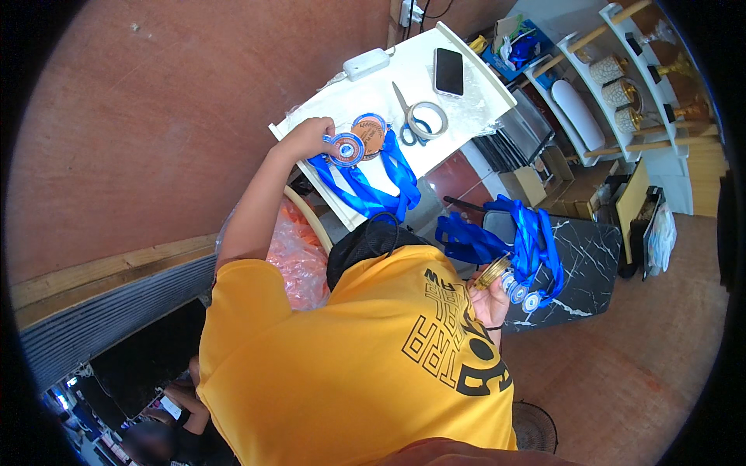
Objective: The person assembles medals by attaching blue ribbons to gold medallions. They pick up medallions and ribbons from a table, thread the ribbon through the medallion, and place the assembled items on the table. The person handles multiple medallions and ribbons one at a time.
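My left hand [314,138] is closed on the edge of a round medal [346,150] with a blue-and-white rim, over the white table. Partly behind it lies a second, bronze-coloured medal [371,140]. Their blue ribbons [400,182] trail over the table's near edge. Lower right, my right hand [489,301] grips a gold-coloured medal [492,272], perhaps a stack of them. Blue-and-white medals [531,301] sit right beside those fingers; whether they are held too, I cannot tell. A bundle of blue ribbons [528,237] spreads over the black marbled surface.
On the white table [330,101] lie scissors [403,109], a tape roll [437,114], a phone [448,71] and a white adapter [366,64]. A black marbled table [587,268] stands at right, shelves [579,116] beyond. An orange-filled plastic bag [295,260] is at left. Another person [186,412] sits lower left.
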`<act>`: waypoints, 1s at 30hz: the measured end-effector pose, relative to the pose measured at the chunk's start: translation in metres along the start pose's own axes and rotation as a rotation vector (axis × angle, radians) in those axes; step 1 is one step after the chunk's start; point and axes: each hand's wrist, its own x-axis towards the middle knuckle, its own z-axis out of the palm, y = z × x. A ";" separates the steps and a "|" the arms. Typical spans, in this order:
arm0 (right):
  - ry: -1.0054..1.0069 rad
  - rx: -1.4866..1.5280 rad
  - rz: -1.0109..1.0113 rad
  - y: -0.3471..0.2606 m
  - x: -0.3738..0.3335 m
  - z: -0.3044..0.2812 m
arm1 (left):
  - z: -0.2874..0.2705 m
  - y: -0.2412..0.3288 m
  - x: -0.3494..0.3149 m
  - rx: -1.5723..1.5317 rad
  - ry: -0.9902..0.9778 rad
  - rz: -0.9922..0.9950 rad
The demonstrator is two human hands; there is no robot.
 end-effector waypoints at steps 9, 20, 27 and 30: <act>0.007 0.047 -0.029 0.003 -0.001 0.002 | -0.009 -0.019 0.021 -0.201 -0.134 0.021; 0.035 -0.002 0.003 0.003 -0.005 -0.011 | -0.004 -0.024 0.014 -0.245 0.019 0.106; 0.035 0.049 -0.020 0.006 -0.004 -0.002 | -0.007 -0.018 0.005 -0.069 -0.038 0.026; 0.042 0.039 -0.020 0.005 -0.005 0.000 | -0.005 -0.017 0.010 -0.097 -0.002 -0.061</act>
